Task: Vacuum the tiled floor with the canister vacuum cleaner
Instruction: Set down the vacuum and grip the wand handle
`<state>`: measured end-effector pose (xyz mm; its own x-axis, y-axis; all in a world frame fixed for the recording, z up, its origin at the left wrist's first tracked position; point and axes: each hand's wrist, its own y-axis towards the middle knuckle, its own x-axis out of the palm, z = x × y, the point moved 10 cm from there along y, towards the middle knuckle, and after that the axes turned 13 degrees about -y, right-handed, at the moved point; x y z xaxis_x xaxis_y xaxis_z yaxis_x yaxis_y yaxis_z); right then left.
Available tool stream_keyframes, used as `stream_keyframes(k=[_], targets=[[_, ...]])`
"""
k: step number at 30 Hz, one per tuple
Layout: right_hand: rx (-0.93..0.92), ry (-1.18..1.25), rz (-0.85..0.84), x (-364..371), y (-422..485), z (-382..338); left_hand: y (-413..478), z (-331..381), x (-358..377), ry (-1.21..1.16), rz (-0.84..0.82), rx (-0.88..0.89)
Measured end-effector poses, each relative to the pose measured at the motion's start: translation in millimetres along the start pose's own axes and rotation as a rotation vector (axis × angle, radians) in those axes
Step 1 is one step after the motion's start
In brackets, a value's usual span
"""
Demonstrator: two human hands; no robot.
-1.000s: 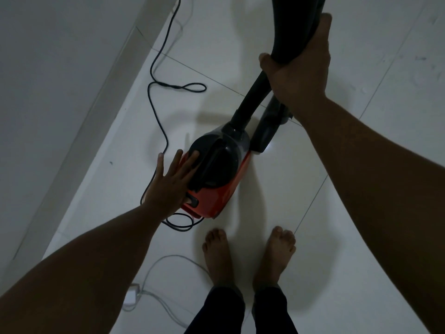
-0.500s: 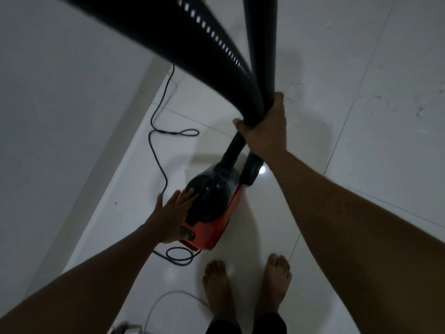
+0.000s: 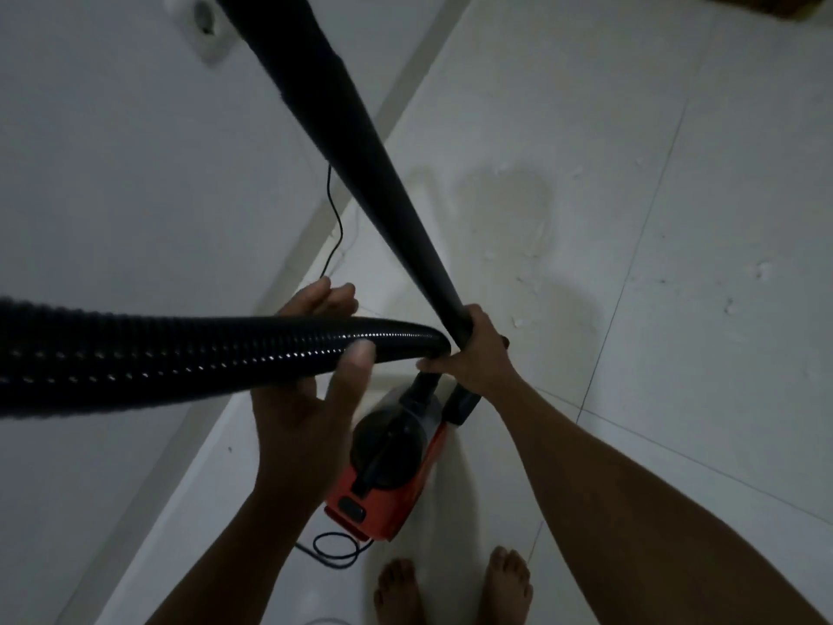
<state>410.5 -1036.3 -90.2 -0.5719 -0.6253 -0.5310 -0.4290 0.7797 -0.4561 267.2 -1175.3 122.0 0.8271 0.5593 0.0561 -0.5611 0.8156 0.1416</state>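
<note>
Lifted off the orange-and-black canister vacuum (image 3: 392, 480), my left grip (image 3: 297, 421) now curls round the ribbed black hose (image 3: 180, 354); my right grip (image 3: 473, 354) clasps the smooth black wand (image 3: 360, 142). Canister sits on the white tiled floor (image 3: 676, 218); sweeping can begin, I judge.

The person's arms are bare. The left forearm (image 3: 234, 548) enters from 7 o'clock and the right forearm (image 3: 631, 498) from 4 o'clock, and skin shows on both from the frame edge to the wrist. The left hand (image 3: 306, 399) is blurred, and its thumb carries a short, pale nail (image 3: 360, 354). The right hand (image 3: 473, 354) is sharper and turns its back to the camera. At 6 o'clock are a bare left foot (image 3: 399, 593) and a bare right foot (image 3: 509, 584), cut off by the bottom edge. Dim light leaves every part in shadow.
</note>
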Motion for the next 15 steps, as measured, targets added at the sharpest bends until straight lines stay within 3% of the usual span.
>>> stream_keyframes(k=[6,11,15], targets=[[0.012,-0.099,-0.218,-37,-13,-33,6,74,-6,-0.238,0.066,-0.018],[0.06,-0.1,-0.118,-116,-49,-92,16,191,4,-0.245,0.053,0.045],[0.118,-0.032,-0.02,-168,-99,-147,23,237,39,-0.145,-0.049,-0.164]])
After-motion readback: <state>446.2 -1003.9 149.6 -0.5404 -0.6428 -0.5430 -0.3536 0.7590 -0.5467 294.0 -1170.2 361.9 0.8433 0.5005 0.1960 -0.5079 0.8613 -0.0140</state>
